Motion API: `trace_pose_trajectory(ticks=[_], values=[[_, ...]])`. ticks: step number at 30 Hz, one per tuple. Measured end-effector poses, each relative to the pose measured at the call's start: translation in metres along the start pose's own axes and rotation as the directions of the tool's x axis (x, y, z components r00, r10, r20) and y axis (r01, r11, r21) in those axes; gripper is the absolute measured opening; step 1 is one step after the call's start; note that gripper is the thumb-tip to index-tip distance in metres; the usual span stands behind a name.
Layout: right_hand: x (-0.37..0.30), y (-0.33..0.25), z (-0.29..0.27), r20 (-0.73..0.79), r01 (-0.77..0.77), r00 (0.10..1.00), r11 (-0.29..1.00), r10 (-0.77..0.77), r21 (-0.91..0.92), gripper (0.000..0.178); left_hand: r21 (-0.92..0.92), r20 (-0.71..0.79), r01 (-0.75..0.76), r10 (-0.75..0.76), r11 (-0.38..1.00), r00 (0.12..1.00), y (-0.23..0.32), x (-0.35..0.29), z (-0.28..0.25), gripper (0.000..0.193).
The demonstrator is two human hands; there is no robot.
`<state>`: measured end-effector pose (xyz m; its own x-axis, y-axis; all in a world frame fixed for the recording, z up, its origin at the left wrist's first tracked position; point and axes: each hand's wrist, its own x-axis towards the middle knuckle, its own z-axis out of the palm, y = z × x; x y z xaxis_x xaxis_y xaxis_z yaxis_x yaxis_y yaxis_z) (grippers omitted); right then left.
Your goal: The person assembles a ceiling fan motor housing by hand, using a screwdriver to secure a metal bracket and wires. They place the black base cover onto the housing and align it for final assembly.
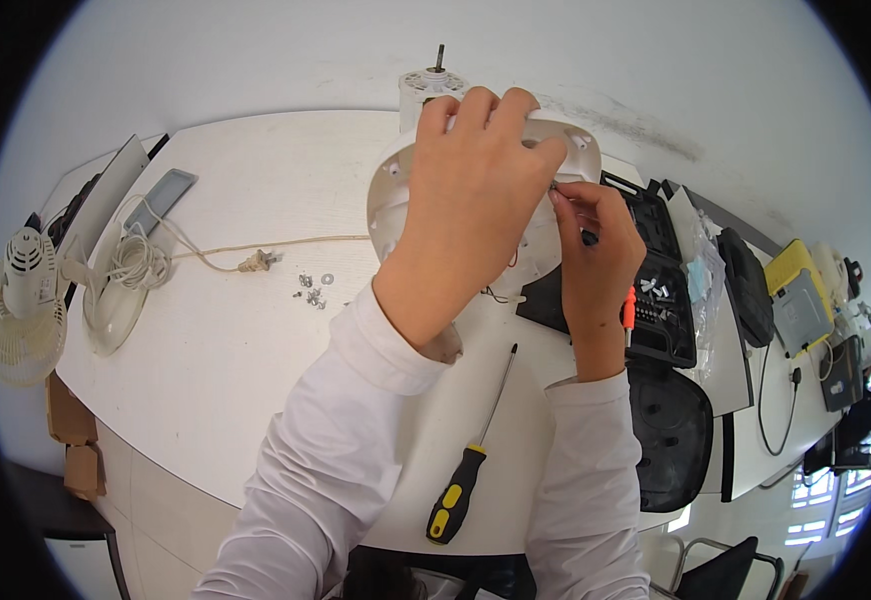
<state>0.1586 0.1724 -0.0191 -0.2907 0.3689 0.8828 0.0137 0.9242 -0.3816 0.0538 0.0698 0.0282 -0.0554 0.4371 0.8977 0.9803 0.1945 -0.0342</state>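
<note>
The right grip (601,235) pinches a small metal piece (554,186), its kind unclear, at the white housing (388,203) in the upper centre; the left grip (478,165) curls over that housing's top edge. A black-and-yellow screwdriver (459,492) lies below on the tabletop (201,400), screws (315,298) left of centre, a fan (28,295) far left.

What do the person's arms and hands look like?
The left hand and right hand are bare, with no gloves or rings that I can see. Long, whitish, wrinkly sleeves cover most of both arms, and the left cuff looks loose.
</note>
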Motion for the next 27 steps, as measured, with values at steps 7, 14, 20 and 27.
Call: trace_pose_trajectory(ticks=[7,14,20,27], values=[[-0.0036,-0.0038,0.009,0.08,-0.211,0.975,0.975,0.206,0.062,0.012,-0.02,-0.011,0.011,-0.011,1.0,1.0,0.0014,0.0002,-0.0008,0.018],[-0.005,-0.0073,0.0063,0.119,-0.107,0.981,0.935,0.156,-0.338,0.015,-0.015,-0.019,0.007,-0.007,1.0,1.0,0.0007,-0.0003,0.0004,0.019],[0.0004,-0.0025,0.0028,-0.001,0.008,1.0,0.99,-0.008,-0.139,0.013,-0.008,-0.02,0.007,-0.007,1.0,1.0,0.0007,-0.0003,0.0005,0.02],[0.0011,0.0002,0.0004,0.008,0.016,1.0,0.998,-0.015,-0.067,0.011,-0.017,-0.032,0.012,-0.013,1.0,0.999,-0.0003,-0.0005,0.0008,0.02]])
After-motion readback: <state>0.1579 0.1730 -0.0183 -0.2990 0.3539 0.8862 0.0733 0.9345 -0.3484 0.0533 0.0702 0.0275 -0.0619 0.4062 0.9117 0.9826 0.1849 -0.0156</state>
